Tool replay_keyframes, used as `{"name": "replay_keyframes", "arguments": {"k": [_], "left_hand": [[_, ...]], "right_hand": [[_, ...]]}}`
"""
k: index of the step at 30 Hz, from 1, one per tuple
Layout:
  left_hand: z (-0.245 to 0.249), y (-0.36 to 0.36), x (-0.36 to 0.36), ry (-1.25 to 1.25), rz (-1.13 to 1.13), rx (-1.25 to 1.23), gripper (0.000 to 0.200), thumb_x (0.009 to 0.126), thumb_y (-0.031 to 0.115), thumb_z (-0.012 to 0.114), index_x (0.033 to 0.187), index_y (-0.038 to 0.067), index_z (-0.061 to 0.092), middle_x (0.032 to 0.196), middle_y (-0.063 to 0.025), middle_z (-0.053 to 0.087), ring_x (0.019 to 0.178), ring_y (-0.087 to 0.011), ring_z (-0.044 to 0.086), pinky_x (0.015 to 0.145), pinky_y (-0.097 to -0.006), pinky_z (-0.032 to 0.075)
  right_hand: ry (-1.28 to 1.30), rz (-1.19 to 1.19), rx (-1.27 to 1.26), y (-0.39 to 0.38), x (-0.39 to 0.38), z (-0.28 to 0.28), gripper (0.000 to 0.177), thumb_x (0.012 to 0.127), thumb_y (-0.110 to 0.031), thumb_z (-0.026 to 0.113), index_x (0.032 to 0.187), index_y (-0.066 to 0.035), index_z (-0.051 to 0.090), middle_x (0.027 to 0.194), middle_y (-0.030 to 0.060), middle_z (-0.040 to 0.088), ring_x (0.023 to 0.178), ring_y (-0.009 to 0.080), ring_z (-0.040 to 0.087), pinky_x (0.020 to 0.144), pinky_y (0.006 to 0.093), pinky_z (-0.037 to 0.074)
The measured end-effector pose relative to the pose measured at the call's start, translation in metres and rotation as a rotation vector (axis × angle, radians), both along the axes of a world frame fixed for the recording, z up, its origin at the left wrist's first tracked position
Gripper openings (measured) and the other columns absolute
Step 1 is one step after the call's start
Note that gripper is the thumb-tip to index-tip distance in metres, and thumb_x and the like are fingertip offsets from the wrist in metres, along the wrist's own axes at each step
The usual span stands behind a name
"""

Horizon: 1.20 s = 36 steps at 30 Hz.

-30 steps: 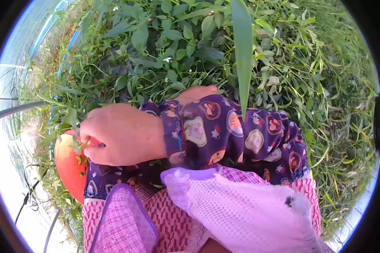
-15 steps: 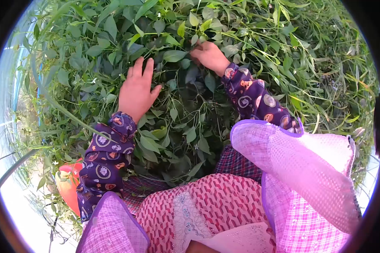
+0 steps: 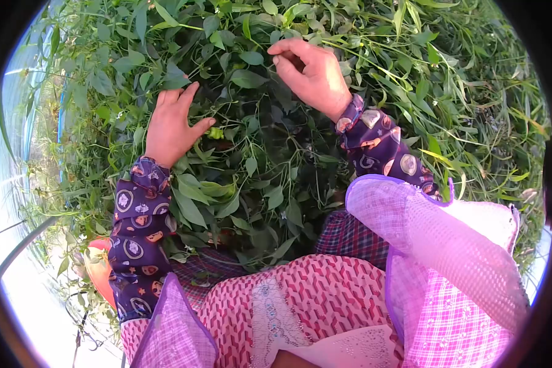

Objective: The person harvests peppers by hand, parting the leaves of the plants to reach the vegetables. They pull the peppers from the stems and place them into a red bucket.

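My left hand (image 3: 170,127) is open over the leafy green plants (image 3: 193,205), its fingers apart among the leaves and its thumb stretched to the right. Right by that thumb is a small bright yellow-green clump (image 3: 216,133). Farther up and to the right, my right hand (image 3: 313,76) is above the foliage with thumb and forefinger curled so that their tips nearly meet. I cannot tell whether anything is pinched between them. A broad leaf (image 3: 248,79) lies just left of and below those fingertips.
Dense stems and narrow grassy leaves (image 3: 472,141) fill the right side. An orange-red rounded object (image 3: 100,270) is beside my left sleeve (image 3: 138,245). A thin dark curved rod (image 3: 24,242) and a blue line (image 3: 61,113) show at the left. Pink cloth (image 3: 454,264) hangs at lower right.
My right hand has come up out of the leaves and its fingers now show. My left hand has shifted left and down, uncovering the yellow-green clump by its thumb.
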<state>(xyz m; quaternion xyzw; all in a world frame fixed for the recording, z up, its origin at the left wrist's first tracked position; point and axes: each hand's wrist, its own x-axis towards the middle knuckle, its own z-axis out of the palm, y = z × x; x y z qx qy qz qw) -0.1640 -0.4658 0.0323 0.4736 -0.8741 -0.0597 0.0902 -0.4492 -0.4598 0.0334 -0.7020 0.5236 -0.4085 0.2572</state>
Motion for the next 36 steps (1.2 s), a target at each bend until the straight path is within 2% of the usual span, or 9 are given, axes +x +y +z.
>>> {"name": "replay_keyframes", "arguments": {"k": [5,10,19,22,26,29,31,33,36], "left_hand": [[0.001,-0.002,0.007,0.021,-0.027,0.025,0.053,0.079,0.028,0.073,0.124,0.004,0.058,0.125,-0.0165,0.054,0.115,-0.0335,0.05,0.098,-0.0411,0.043],[-0.009,-0.005,0.017,0.12,-0.104,0.035,0.037,0.086,0.02,0.064,0.12,0.006,0.06,0.114,-0.0174,0.057,0.113,-0.0344,0.05,0.095,-0.0417,0.043],[-0.006,-0.002,0.004,0.148,-0.038,0.079,0.024,0.088,0.024,0.061,0.089,0.001,0.067,0.11,-0.0198,0.058,0.109,-0.0358,0.052,0.092,-0.0429,0.044],[0.0,0.001,-0.005,0.125,0.021,0.141,0.031,0.085,0.031,0.064,0.084,0.001,0.066,0.114,-0.0208,0.057,0.11,-0.0371,0.052,0.095,-0.0423,0.044],[-0.02,0.01,-0.009,0.127,-0.004,0.065,0.037,0.067,0.035,0.076,0.082,0.003,0.067,0.131,-0.0236,0.05,0.114,-0.0413,0.051,0.098,-0.0449,0.044],[-0.029,0.008,-0.006,0.064,-0.053,0.09,0.035,0.065,0.03,0.077,0.087,0.004,0.067,0.14,-0.0254,0.044,0.117,-0.0443,0.05,0.096,-0.0476,0.045],[-0.027,0.011,-0.002,0.067,-0.073,0.114,0.035,0.066,0.026,0.076,0.094,0.006,0.067,0.143,-0.0268,0.04,0.119,-0.0468,0.049,0.096,-0.049,0.045],[-0.026,0.014,-0.005,0.057,-0.073,0.129,0.035,0.069,0.024,0.074,0.099,0.007,0.067,0.14,-0.0274,0.043,0.117,-0.047,0.05,0.098,-0.0479,0.044],[-0.049,0.012,0.006,0.421,-0.216,0.161,0.034,0.074,0.02,0.071,0.101,0.001,0.064,0.143,-0.0248,0.04,0.122,-0.0453,0.046,0.106,-0.0466,0.037]], "right_hand": [[0.131,0.598,-0.359,0.014,0.052,-0.006,0.016,0.078,-0.003,0.056,0.091,-0.005,0.065,0.092,0.0093,0.065,0.083,0.0321,0.063,0.076,0.0423,0.051],[0.601,0.476,0.324,0.004,0.055,-0.035,0.029,0.079,-0.029,0.061,0.096,-0.007,0.067,0.09,0.0126,0.066,0.086,0.0306,0.065,0.072,0.0423,0.052],[0.727,0.26,-0.256,0.032,0.094,-0.044,0.037,0.072,-0.036,0.068,0.081,-0.001,0.061,0.076,0.0107,0.063,0.076,0.0287,0.064,0.068,0.0396,0.052],[0.321,0.294,-0.001,0.055,0.101,-0.021,0.026,0.072,-0.027,0.06,0.071,-0.001,0.059,0.063,0.0171,0.062,0.062,0.035,0.063,0.063,0.0447,0.052],[0.36,0.354,0.184,0.067,0.104,-0.003,0.026,0.077,-0.024,0.052,0.071,0.0,0.059,0.063,0.0195,0.061,0.061,0.0382,0.062,0.061,0.0477,0.051],[0.487,0.472,0.28,0.066,0.097,0.024,0.025,0.08,-0.022,0.05,0.081,-0.002,0.065,0.069,0.0183,0.064,0.065,0.0372,0.063,0.064,0.0464,0.052],[0.224,0.684,0.28,0.068,0.094,0.035,0.035,0.082,-0.02,0.046,0.107,-0.008,0.068,0.066,0.0178,0.061,0.064,0.0367,0.061,0.065,0.0467,0.05],[0.26,0.82,0.347,0.06,0.098,0.039,0.035,0.086,-0.017,0.049,0.116,-0.012,0.067,0.069,0.0129,0.064,0.061,0.0283,0.063,0.065,0.0419,0.051],[-0.264,0.68,0.474,0.018,0.099,0.008,0.026,0.09,-0.013,0.054,0.112,-0.005,0.066,0.081,0.0046,0.066,0.068,0.0123,0.06,0.066,0.0296,0.051]]}}
